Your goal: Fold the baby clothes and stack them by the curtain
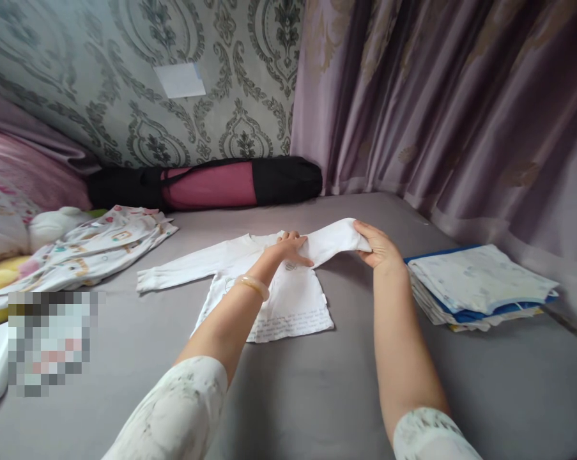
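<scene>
A small white long-sleeved shirt point(292, 300) lies spread on the grey bed sheet, its printed hem toward me. My left hand point(292, 248), with a bangle at the wrist, rests on the shirt's upper chest near the right shoulder, fingers spread. The cuff end of the right sleeve is gripped by my right hand point(375, 246), thumb and fingers closed around it, and that sleeve is lifted slightly off the bed. The left sleeve point(177, 268) stretches flat out to the side.
On the right sits a stack of folded clothes point(484, 281). Patterned clothes point(120, 239) and soft toys point(55, 227) lie at left, above a blurred patch point(51, 342). A black and maroon long bag point(206, 184) runs along the wall, beside purple curtains point(413, 96).
</scene>
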`<state>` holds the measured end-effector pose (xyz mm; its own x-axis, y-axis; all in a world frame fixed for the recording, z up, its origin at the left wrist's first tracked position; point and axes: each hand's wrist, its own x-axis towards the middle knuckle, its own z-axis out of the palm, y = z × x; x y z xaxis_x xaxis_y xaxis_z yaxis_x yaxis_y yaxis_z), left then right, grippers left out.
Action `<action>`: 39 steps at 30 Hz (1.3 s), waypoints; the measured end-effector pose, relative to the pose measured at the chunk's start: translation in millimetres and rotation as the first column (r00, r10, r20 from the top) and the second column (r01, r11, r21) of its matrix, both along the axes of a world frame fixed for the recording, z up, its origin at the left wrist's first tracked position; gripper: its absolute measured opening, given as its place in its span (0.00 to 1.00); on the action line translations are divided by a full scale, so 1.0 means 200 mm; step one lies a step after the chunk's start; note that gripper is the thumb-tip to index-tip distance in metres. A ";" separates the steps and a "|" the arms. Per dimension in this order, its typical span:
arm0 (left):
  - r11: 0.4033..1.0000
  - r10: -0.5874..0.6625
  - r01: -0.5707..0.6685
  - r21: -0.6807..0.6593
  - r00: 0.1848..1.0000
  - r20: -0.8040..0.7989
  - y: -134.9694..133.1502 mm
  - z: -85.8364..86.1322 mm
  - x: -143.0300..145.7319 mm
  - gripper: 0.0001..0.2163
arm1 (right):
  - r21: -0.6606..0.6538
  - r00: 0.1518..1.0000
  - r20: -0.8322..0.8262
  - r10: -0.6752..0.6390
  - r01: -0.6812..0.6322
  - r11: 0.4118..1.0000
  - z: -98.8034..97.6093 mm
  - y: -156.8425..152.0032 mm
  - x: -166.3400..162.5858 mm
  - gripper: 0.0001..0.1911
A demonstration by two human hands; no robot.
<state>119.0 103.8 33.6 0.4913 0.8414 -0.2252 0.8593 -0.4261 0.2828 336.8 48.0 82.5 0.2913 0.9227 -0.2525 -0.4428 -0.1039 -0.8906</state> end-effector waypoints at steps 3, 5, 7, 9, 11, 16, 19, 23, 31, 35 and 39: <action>0.996 0.040 -0.043 -0.074 0.998 -0.044 0.03 0.06 0.03 0.51 | 0.000 0.996 -0.076 0.049 -0.049 0.999 0.01 0.00 -0.04 0.07; 0.989 0.077 -0.086 -0.120 0.994 -0.076 0.04 0.09 0.06 0.54 | 0.017 0.989 -0.114 0.089 -0.088 0.996 0.02 0.00 -0.06 0.06; 0.983 0.098 -0.114 -0.147 0.989 -0.112 0.05 0.12 0.10 0.56 | 0.035 0.983 -0.138 0.122 -0.118 0.992 0.03 0.00 -0.09 0.06; 0.979 0.107 -0.128 -0.159 0.985 -0.137 0.06 0.13 0.12 0.57 | 0.038 0.980 -0.149 0.133 -0.129 0.991 0.03 -0.01 -0.11 0.07; 0.977 0.116 -0.137 -0.164 0.985 -0.129 0.06 0.13 0.13 0.57 | 0.029 0.979 -0.152 0.133 -0.130 0.991 0.05 -0.02 -0.14 0.07; 0.966 0.234 -0.212 -0.147 0.960 0.155 0.00 0.12 0.01 0.46 | 0.007 0.983 -0.149 0.108 -0.108 0.994 0.07 -0.03 -0.20 0.07; 0.892 0.452 -0.358 -0.277 0.737 0.503 -0.09 0.09 -0.15 0.29 | 0.006 0.989 -0.107 0.103 -0.103 0.995 0.05 -0.03 -0.26 0.06; 0.743 0.664 -0.370 -0.558 0.301 0.684 -0.23 0.05 -0.36 0.19 | 0.030 0.983 0.025 0.180 -0.181 0.983 -0.01 -0.02 -0.41 0.06; 0.579 0.780 -0.354 -0.734 -0.022 0.626 -0.29 -0.04 -0.48 0.28 | -0.050 0.701 0.273 0.659 -0.673 0.738 -0.12 -0.09 -0.59 0.18; 0.597 0.767 -0.459 -0.658 0.087 0.636 -0.29 -0.06 -0.47 0.24 | -0.022 0.871 0.227 0.436 -0.443 0.896 -0.10 -0.03 -0.44 0.16; 0.668 0.700 -0.474 -0.573 0.139 0.700 -0.30 -0.08 -0.45 0.22 | -0.047 0.968 0.116 0.221 -0.217 0.975 -0.10 0.03 -0.29 0.17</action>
<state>29.2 44.2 17.5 -0.1348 0.9629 -0.2340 0.0759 0.2455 0.9664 279.2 54.4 61.7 0.1131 0.9588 -0.2605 -0.2964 -0.2177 -0.9299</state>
